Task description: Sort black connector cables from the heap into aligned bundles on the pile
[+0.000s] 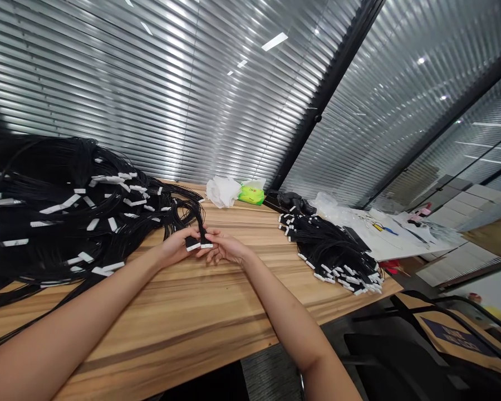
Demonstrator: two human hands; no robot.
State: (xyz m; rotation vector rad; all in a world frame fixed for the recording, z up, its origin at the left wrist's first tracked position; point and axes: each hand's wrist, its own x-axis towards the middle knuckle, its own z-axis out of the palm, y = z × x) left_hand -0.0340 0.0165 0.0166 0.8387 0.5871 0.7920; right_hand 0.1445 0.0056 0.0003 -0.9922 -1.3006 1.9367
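My left hand point(178, 248) and my right hand point(225, 248) meet over the middle of the wooden table point(200, 312). Between their fingertips they pinch the ends of black cables with white connectors point(199, 243). These cables run back into a big tangled heap of black cables point(54, 211) with white tags on the left of the table. Both hands have fingers closed around the connector ends.
A smaller bundle of black cables with white ends point(334, 256) lies at the right edge. A white crumpled bag point(222, 191) and a green packet point(251, 194) sit at the back. Papers and plastic point(384, 234) cover a second surface to the right. A black chair point(404, 351) stands below.
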